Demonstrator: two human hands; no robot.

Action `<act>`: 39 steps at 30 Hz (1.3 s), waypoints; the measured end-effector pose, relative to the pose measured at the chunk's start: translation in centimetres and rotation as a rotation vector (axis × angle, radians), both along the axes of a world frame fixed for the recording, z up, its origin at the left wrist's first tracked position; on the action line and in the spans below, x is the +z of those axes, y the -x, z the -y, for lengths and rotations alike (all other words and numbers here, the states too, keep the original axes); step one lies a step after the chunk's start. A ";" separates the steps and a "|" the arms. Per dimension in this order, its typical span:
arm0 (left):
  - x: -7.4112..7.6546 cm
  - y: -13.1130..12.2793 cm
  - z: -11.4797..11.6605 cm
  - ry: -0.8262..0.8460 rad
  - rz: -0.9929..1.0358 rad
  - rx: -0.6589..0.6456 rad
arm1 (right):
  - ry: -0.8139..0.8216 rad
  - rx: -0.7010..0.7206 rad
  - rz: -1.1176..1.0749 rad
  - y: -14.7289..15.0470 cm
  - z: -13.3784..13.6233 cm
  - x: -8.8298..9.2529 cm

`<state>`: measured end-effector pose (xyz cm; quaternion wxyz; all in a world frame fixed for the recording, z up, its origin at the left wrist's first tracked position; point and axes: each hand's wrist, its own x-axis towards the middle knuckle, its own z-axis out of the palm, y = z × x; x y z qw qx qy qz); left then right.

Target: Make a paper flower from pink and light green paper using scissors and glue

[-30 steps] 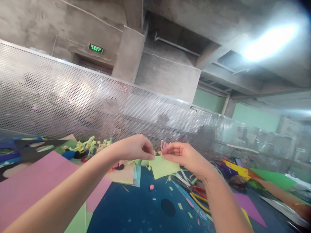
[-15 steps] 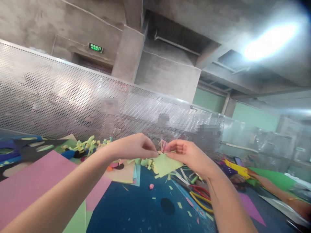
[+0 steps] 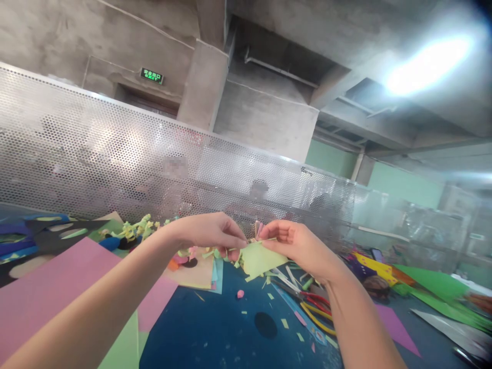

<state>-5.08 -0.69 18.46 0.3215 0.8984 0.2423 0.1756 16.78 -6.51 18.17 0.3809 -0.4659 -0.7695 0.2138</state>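
A small light green sheet (image 3: 264, 260), foam or paper, hangs between my hands above the table. My right hand (image 3: 294, 240) pinches its upper edge, with the other fingers curled. My left hand (image 3: 215, 231) has thumb and fingertips closed at the sheet's upper left corner; the fingers partly hide that spot. Pale green curled pieces (image 3: 140, 228) lie behind my left forearm. Below the sheet are a small pink piece (image 3: 240, 294) and light green scraps (image 3: 284, 324) on the blue tabletop (image 3: 200, 333).
Red-handled scissors (image 3: 317, 301) and yellow-handled scissors (image 3: 319, 319) lie by my right forearm. Large pink sheets (image 3: 73, 287) spread at the left. A perforated metal screen (image 3: 115, 148) stands behind the table. At the right edge are another person's hand (image 3: 480, 301) and a green sheet (image 3: 430, 281).
My left fingertips have shifted slightly left along the sheet, which has tilted a little. At the right, the other person's forearm has drawn back toward the edge of view.
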 end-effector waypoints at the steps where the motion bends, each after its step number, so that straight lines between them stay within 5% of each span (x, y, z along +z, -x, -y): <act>1: 0.0 0.1 -0.1 0.014 0.007 -0.011 | 0.002 0.001 -0.001 -0.1 0.0 0.0; 27: 0.2 0.1 0.1 -0.177 0.000 0.063 | 0.148 -0.031 0.011 -0.6 -0.8 -0.5; 39: -1.1 -1.6 0.3 -0.604 0.054 0.185 | 0.248 -0.069 -0.094 -1.2 -1.2 -0.6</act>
